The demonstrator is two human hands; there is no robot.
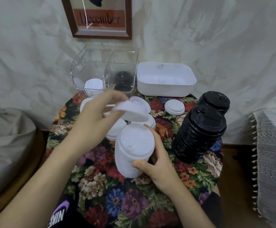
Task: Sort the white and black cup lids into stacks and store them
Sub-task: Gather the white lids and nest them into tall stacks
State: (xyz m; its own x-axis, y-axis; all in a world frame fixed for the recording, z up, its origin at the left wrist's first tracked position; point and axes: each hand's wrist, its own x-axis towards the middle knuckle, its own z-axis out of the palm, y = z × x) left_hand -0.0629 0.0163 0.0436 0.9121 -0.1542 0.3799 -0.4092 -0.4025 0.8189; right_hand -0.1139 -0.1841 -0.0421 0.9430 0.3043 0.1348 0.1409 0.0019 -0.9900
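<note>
The right hand [158, 160] curls around a tall stack of white plastic cup lids [134, 153]. Its thumb presses the near side low down and its fingers wrap the far side. The stack leans slightly and stands near the middle of the round desk covered in a floral cloth [101, 183].

Just above and behind that stack, the left hand [99, 116] holds a single white plastic cup lid [130, 111], tilted, by its left edge. Blur hides exactly how the fingers close on it.

Loose white lids [115, 130] lie on the cloth below the left hand, and a short pile of white lids [174, 107] sits farther back. To the right stand two tall stacks of black plastic lids [199, 134], the nearer one leaning.

At the back of the desk is a clear plastic two-compartment bin [104, 63], with white lids [93, 87] in its left compartment and black lids [123, 79] in its right. A white rectangular plastic tub [165, 91] sits just beside it.
</note>
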